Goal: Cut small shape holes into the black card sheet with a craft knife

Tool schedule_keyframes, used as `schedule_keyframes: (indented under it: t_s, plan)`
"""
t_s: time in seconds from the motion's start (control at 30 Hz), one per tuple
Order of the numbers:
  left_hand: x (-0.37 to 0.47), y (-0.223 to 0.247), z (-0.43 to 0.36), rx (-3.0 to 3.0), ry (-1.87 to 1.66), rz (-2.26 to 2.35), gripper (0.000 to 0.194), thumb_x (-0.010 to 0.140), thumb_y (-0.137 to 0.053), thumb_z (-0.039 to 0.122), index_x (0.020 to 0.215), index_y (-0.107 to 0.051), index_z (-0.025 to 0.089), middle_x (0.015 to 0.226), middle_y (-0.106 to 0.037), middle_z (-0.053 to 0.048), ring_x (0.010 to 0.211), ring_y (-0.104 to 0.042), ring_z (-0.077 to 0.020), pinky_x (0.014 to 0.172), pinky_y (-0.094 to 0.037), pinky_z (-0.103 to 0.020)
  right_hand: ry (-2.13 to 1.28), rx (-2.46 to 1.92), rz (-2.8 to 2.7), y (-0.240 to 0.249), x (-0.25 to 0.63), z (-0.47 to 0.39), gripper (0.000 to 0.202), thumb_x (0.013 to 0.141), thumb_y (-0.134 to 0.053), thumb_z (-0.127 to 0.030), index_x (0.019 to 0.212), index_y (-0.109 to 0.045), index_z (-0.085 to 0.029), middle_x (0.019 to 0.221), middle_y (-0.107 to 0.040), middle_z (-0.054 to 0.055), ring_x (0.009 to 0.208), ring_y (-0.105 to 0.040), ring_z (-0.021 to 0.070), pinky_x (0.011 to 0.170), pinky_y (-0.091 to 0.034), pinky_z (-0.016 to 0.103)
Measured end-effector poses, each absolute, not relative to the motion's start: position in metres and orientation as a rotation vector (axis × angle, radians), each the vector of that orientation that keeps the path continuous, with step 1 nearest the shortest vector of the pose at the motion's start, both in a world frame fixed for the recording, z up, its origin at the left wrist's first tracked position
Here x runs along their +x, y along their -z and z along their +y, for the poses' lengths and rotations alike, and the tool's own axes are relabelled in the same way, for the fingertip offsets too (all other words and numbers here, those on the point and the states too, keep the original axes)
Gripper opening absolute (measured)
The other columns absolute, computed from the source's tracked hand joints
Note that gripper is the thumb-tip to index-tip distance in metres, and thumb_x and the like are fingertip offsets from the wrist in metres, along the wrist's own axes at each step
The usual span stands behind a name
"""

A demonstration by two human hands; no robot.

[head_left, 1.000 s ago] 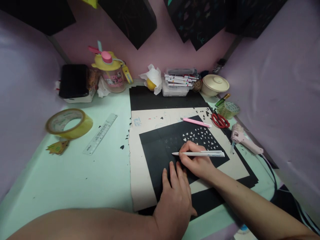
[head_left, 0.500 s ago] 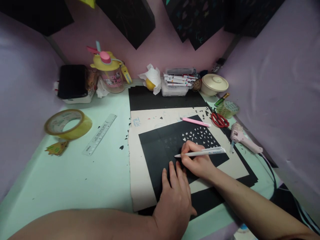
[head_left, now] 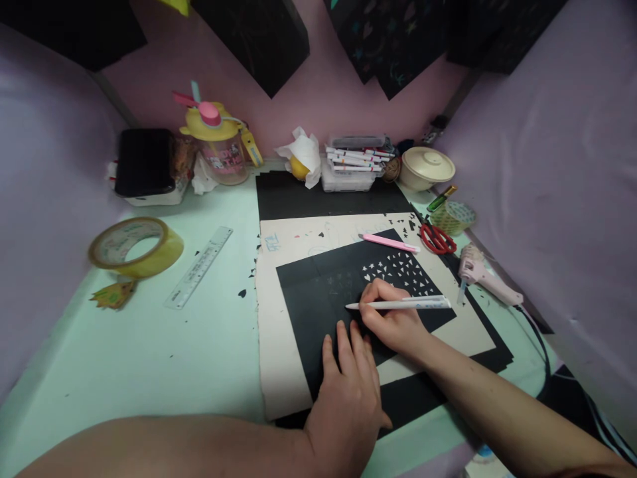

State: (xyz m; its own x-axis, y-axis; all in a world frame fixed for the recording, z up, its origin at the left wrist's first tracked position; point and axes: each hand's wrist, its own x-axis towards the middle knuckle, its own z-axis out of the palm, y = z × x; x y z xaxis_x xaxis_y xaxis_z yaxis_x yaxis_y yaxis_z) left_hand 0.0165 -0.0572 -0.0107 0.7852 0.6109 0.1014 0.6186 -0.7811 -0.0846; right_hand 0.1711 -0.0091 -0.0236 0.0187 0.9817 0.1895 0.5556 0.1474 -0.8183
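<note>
My right hand (head_left: 391, 318) grips a white pen (head_left: 403, 304), its tip at the surface of a black paper sheet (head_left: 303, 292). Faint drawn marks show on the sheet just above the tip. Small hearts, stars and triangles are cut out of the sheet's right part. My left hand (head_left: 348, 392) lies flat on the lower edge of the black sheet, fingers stretched out. Beneath is a larger cream sheet (head_left: 279, 372) with a torn left edge. A pink craft knife (head_left: 389, 243) rests across the black sheet's top edge.
Red-handled scissors (head_left: 438, 239) and a pink glue gun (head_left: 488, 275) lie to the right. A tape roll (head_left: 137, 247) and a clear ruler (head_left: 199, 269) are on the left. Behind stand a drinking bottle (head_left: 219, 146), a box of pens (head_left: 351, 169) and a lidded bowl (head_left: 426, 167).
The pen tip has shifted slightly up and left, and the pen lies a little more level. My left hand has stayed in place.
</note>
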Motion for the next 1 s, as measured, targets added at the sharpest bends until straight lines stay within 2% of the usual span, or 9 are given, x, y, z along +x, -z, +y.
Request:
schedule_keyframes:
  t_s: [0.57, 1.0]
  plan:
    - [0.0157, 0.0121, -0.0579, -2.859, 0.125, -0.975, 0.093, 0.063, -0.059, 0.075, 0.123, -0.059, 0.004, 0.128, -0.054, -0.024, 0.120, -0.049, -0.0423, 0.091, -0.049, -0.051, -0.634, -1.525, -1.675, 0.0232, 0.1703, -0.0093, 0.015, 0.078, -0.054, -0.013, 0.067, -0.047, -0.020, 0.065, -0.057, -0.002, 0.057, -0.052, 0.0125, 0.055, -0.039, 0.025]
    - [0.0164, 0.0106, -0.0576, -2.832, 0.204, -1.001, 0.093, 0.058, -0.064, 0.075, 0.119, -0.062, 0.005, 0.125, -0.057, -0.024, 0.117, -0.053, -0.0405, 0.090, -0.051, -0.049, -0.618, -1.547, -1.638, 0.0213, 0.1690, -0.0093, 0.015, 0.075, -0.055, -0.013, 0.065, -0.046, -0.021, 0.062, -0.055, -0.002, 0.055, -0.050, 0.0124, 0.053, -0.038, 0.025]
